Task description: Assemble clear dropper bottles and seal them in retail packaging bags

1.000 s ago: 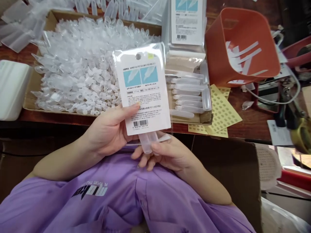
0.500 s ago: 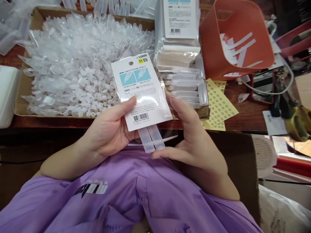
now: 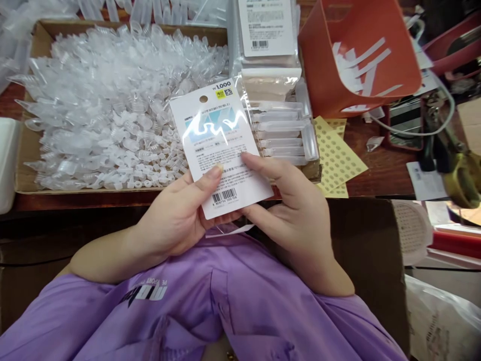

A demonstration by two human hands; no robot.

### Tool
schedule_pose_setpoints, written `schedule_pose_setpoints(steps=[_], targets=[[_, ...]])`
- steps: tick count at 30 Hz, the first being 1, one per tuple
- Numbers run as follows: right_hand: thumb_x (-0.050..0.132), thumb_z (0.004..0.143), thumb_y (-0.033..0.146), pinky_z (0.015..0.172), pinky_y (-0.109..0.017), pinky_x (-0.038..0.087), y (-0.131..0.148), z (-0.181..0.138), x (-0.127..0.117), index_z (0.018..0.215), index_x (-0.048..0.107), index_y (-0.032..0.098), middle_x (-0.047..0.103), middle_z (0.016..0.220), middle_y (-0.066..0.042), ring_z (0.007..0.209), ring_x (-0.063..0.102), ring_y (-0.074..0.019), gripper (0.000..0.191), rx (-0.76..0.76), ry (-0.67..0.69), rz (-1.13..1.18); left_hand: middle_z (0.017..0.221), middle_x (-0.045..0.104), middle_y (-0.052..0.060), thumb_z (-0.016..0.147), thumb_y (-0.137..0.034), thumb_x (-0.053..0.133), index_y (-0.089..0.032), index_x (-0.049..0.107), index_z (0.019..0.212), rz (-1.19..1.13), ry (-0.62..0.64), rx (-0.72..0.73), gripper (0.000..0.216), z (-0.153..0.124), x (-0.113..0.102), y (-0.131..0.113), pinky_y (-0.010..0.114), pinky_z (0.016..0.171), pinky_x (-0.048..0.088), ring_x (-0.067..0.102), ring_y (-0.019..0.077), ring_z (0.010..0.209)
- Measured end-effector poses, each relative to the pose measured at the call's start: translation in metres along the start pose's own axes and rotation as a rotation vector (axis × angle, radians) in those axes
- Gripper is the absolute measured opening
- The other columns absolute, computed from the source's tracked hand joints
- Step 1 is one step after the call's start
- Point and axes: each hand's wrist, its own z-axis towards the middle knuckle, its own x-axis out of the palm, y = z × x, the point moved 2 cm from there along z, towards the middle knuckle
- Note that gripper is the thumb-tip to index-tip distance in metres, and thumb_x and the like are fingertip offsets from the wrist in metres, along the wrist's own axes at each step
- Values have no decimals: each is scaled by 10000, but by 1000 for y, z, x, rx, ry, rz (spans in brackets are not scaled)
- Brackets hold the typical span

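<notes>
A white printed card in a clear plastic sleeve (image 3: 221, 173), with a hang hole, a price mark and a barcode, is held low over my lap. My left hand (image 3: 175, 215) is closed on its lower left, thumb on the front and fingers behind. My right hand (image 3: 296, 210) closes about its lower right, a finger on the printed face and the thumb at the bottom edge. Below the card hangs the sleeve's open flap with a white strip (image 3: 235, 230). The card hides whatever lies behind it.
Clear plastic dropper tips and small white caps fill a cardboard tray (image 3: 26, 140). To its right are translucent tubes (image 3: 281, 129) and a stack of packaged cards (image 3: 268, 30). Further right are yellow sticker sheets (image 3: 336, 155), an orange bin (image 3: 319, 60) with white strips, and scissors (image 3: 464, 180).
Two translucent tubes that stuck out below the card are out of sight now. My right hand has moved left and up, its finger now on the card's face.
</notes>
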Motion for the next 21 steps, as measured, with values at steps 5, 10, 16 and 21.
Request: schedule_pose_setpoints(steps=[5, 10, 16, 21], targets=[[671, 850, 184, 829, -336, 578, -3, -2, 11, 1196, 657, 270, 725, 1048, -21, 955, 690, -195, 357, 9, -212, -50, 1078, 770, 40, 926, -230, 621, -218, 637, 1257, -45, 4, 54, 331, 1, 2, 8, 345, 898, 617, 738, 214, 991], [631, 857, 146, 945, -354, 568, -7, -3, 5, 1388, 544, 318, 656, 1300, -17, 1127, 655, -214, 565, 12, 24, 47, 1184, 741, 61, 926, -249, 626, -215, 649, 1253, -31, 10, 76, 330, 2, -5, 5, 416, 996, 568, 678, 265, 1146], [601, 890, 120, 838, -310, 597, -10, -7, 8, 1316, 609, 344, 725, 1140, -2, 975, 701, -169, 480, -46, -179, 19, 1250, 718, 29, 897, -257, 683, -242, 722, 1151, 37, 104, 161, 257, 2, -8, 10, 386, 1079, 501, 627, 250, 1227], [623, 855, 88, 887, -291, 585, -14, -8, 12, 1373, 555, 363, 698, 1217, 10, 1041, 686, -161, 591, -62, -114, 58, 1200, 742, 43, 917, -227, 649, -229, 727, 1153, 13, 67, 158, 249, 4, -11, 9, 397, 1066, 509, 618, 257, 1240]])
